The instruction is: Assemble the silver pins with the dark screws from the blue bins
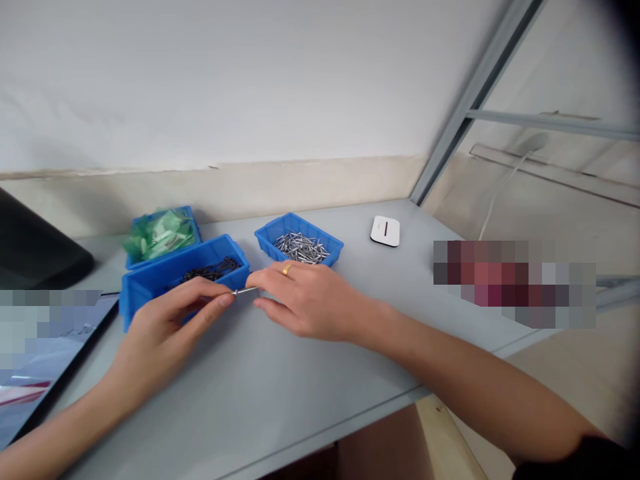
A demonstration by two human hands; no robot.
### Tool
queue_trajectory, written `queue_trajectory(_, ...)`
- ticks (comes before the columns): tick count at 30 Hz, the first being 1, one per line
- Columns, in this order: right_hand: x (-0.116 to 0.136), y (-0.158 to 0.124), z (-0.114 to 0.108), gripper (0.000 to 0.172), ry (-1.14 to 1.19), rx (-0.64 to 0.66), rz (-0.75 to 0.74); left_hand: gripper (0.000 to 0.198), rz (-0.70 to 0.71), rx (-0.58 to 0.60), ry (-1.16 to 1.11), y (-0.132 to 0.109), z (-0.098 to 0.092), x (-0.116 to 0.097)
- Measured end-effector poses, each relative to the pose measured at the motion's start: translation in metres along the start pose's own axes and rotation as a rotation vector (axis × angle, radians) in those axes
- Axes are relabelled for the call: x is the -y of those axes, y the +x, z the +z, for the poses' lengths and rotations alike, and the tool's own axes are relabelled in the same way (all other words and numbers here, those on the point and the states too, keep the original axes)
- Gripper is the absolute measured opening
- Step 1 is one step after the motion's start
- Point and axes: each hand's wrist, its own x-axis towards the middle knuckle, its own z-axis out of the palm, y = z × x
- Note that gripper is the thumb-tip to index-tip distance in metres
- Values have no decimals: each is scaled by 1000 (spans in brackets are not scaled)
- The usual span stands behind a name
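Left hand point(160, 327) closed in a pinch, thumb against forefinger, on one end of a thin pin point(246, 291). Right hand point(305, 300) at the other end, fingers bent; whether they grip it or merely touch, cannot tell.

Pin: slim, straight, silvery, slightly thicker at the left-hand end. Lies nearly level across the gap between the hands, above the grey table point(280, 393), just in front of the bins.

Left forearm slants up from the lower left corner, wrist fairly straight, thumb stretched along below the forefinger. Right forearm reaches in from the lower right, back of the hand upward, gold ring point(287, 269) on a finger, black sleeve point(575, 460) near the elbow.

Behind the left hand, a long blue bin point(150, 277) with dark pieces point(220, 268); behind the right, a smaller blue bin point(267, 243) of loose silvery pins point(303, 247).
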Motion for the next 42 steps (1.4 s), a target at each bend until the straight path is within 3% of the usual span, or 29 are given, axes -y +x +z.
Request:
queue_trajectory(5,-1,-1,1,31,-16,65,-109,29,10,14,11,2,1,-3)
queue_trajectory(11,-1,1,-1,37,13,20,-167,23,-48,18,-41,-1,2,-1)
queue_trajectory(14,-8,2,-10,32,0,-9,-41,34,-68,62,-107,-2,5,5)
queue_trajectory(17,-25,2,-19,25,-98,-10,259,32,12,206,-40,-4,10,10)
queue_trajectory(20,-42,1,-23,25,-221,51,387,26,109,360,56,-7,13,14)
queue_trajectory(23,-50,-1,-22,25,-253,80,396,24,181,432,109,-8,14,16)
queue_trajectory(29,-45,0,-18,32,-258,88,350,24,240,435,145,-7,15,20)
queue_trajectory(36,-41,2,-19,29,-223,51,363,26,227,448,171,-8,15,21)
queue_trajectory(42,-41,1,-16,30,-248,107,359,24,223,460,175,-9,16,23)
